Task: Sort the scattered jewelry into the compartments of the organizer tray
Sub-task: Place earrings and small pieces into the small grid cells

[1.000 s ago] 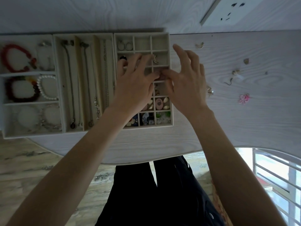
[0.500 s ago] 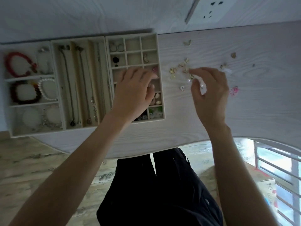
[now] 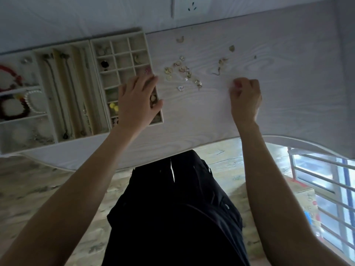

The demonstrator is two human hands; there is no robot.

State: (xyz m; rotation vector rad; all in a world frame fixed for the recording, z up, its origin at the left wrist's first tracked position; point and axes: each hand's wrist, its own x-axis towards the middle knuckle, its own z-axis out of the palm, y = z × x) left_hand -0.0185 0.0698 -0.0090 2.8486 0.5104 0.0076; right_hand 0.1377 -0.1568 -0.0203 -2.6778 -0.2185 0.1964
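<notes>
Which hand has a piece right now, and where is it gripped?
The right hand has its fingertips curled onto a small pink piece on the table; the grip point is hidden. The left hand rests flat on the organizer tray, holding nothing.

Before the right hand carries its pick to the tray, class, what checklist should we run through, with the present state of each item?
1. Right hand curled on the pink piece: ok.
2. Pink piece lifted off the table: cannot tell.
3. Left hand resting on the grid tray: ok.
4. Empty grid compartments visible: ok.
5. Left hand covers several compartments: not ok.
6. Scattered earrings left to sort: ok.
</notes>
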